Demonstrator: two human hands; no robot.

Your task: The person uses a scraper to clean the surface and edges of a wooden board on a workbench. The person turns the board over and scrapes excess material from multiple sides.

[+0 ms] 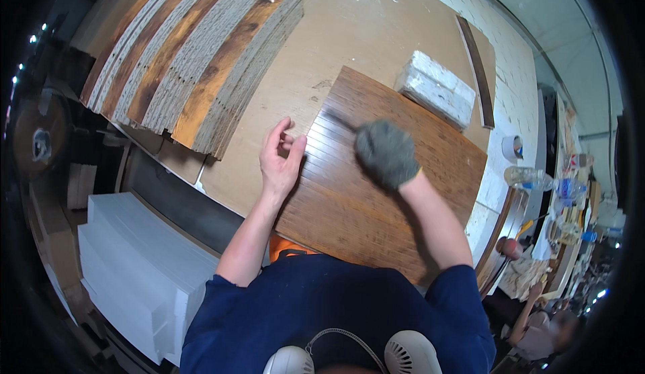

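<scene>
A brown wood panel (322,206) with a glossy grained face lies in front of me on the cardboard-covered table. My left hand (281,159) is bare and holds nothing; its fingers are apart and loosely bent beside the panel's left edge. Over the panel's upper middle is my right hand (388,153), in a dark grey-green glove, its fingers closed. A thin dark tool (341,120) sticks out of it toward the panel's left edge, too blurred to tell its kind. The glove hides my right fingertips.
Stacked wood boards (201,58) with rough grey edges stand at the far left. A white wrapped block (437,88) sits at the panel's far edge, near a dark strip (477,71). White sheets (134,266) are piled lower left. Bottles (531,178) and a tape roll (512,147) stand right.
</scene>
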